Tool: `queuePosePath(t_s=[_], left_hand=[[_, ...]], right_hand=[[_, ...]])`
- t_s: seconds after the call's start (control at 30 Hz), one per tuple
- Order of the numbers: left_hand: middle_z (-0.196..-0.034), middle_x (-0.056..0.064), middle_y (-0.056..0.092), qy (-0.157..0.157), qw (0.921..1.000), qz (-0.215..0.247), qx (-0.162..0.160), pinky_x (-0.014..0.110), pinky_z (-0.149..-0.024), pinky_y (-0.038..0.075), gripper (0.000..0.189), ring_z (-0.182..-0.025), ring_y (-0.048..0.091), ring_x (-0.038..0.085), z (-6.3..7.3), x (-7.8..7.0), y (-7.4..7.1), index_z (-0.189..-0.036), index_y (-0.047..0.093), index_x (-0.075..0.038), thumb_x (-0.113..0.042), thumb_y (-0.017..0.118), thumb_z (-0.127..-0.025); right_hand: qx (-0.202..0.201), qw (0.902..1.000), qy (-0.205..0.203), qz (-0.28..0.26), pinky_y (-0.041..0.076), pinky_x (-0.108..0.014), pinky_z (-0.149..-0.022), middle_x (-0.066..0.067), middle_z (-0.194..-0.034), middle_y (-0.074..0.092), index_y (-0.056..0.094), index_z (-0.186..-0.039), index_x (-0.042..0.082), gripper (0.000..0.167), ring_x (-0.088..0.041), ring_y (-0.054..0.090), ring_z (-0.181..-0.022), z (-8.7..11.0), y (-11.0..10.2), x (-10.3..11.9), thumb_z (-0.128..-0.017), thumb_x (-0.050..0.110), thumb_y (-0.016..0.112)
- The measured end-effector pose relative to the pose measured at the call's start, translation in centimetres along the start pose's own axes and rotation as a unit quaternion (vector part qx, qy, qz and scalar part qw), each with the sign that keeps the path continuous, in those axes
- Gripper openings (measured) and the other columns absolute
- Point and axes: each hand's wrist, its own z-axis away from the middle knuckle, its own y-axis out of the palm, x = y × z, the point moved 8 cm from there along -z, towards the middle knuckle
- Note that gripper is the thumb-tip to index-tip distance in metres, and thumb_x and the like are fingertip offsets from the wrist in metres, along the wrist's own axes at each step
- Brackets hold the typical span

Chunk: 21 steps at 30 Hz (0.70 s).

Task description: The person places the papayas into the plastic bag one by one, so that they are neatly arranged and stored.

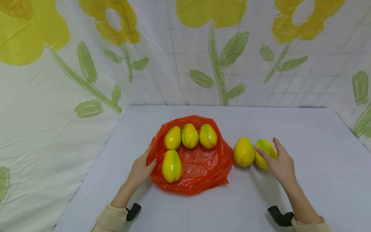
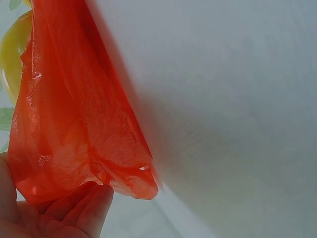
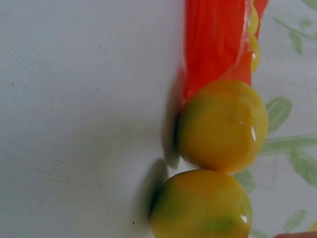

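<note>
A red plastic bag (image 1: 200, 161) lies spread open on the table with several glossy yellow-green papayas (image 1: 172, 166) inside. My left hand (image 1: 142, 169) holds the bag's left rim, thumb on the inner side and fingers outside; in the left wrist view the fingers (image 2: 94, 208) press against the red film (image 2: 74, 124). Right of the bag, two more papayas lie side by side, the nearer one to the bag (image 1: 244, 152) close against its edge. Over the outer papaya (image 1: 265, 154) my right hand (image 1: 279, 164) is spread, thumb and fingers apart, overlapping it in the head view.
The white table (image 1: 185, 212) reaches back to a hanging cloth (image 1: 162, 71) printed with yellow flowers. Black curved wrist pieces (image 1: 280, 216) sit at both sleeves, low over the table.
</note>
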Motion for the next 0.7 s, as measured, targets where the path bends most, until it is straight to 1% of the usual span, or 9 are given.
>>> queuePosePath(t_s=[0.13, 0.23, 0.37, 0.53, 0.7], left_hand=[[-0.139, 0.027, 0.048, 0.004, 1.0000, 0.000, -0.001, 0.051, -0.093, 0.050, 0.059, -0.114, 0.056, 0.039, -0.1, 0.0, 0.0, -0.148, 0.031, 0.006, -0.011, 0.053, -0.096], [-0.140, 0.027, 0.048, 0.003, 1.0000, 0.002, -0.001, 0.051, -0.093, 0.050, 0.059, -0.115, 0.055, 0.039, -0.1, 0.0, 0.0, -0.148, 0.031, 0.006, -0.012, 0.052, -0.096], [-0.140, 0.027, 0.048, 0.002, 1.0000, 0.004, -0.003, 0.051, -0.093, 0.050, 0.059, -0.116, 0.055, 0.040, 0.0, 0.0, 0.0, -0.148, 0.031, 0.006, -0.011, 0.053, -0.096], [-0.140, 0.027, 0.048, 0.005, 1.0000, -0.001, -0.008, 0.052, -0.094, 0.048, 0.059, -0.117, 0.054, 0.041, 0.1, -0.1, -0.2, -0.148, 0.032, 0.006, -0.010, 0.053, -0.096], [-0.141, 0.027, 0.046, 0.005, 0.9999, -0.002, -0.009, 0.053, -0.095, 0.047, 0.059, -0.119, 0.054, 0.041, 0.1, -0.1, -0.2, -0.148, 0.032, 0.005, -0.011, 0.053, -0.096]], right_hand=[[0.019, 0.9995, 0.023, 0.006, 0.018, -0.067, -0.109, -0.032, -0.155, 0.008, 0.003, -0.152, -0.007, 0.093, -0.052, 0.010, -0.140, -0.7, 0.2, -1.1, -0.096, 0.049, 0.053], [0.045, 0.9979, 0.044, 0.009, 0.015, -0.066, -0.110, -0.032, -0.155, 0.004, -0.001, -0.151, -0.007, 0.095, -0.051, 0.006, -0.141, -1.4, 0.6, -2.0, -0.096, 0.052, 0.050], [0.069, 0.9954, 0.065, 0.016, 0.014, -0.066, -0.110, -0.035, -0.154, 0.002, -0.004, -0.150, -0.009, 0.095, -0.053, 0.005, -0.140, -2.0, 1.0, -2.9, -0.097, 0.051, 0.048], [0.080, 0.9929, 0.080, 0.038, 0.017, -0.066, -0.110, -0.039, -0.151, 0.005, -0.003, -0.148, -0.013, 0.092, -0.055, 0.010, -0.138, -2.5, 1.1, -3.7, -0.098, 0.044, 0.049], [0.097, 0.9911, 0.082, 0.039, 0.023, -0.066, -0.108, -0.041, -0.149, 0.009, -0.003, -0.146, -0.016, 0.089, -0.056, 0.020, -0.133, -2.6, 1.4, -4.2, -0.099, 0.039, 0.049]])
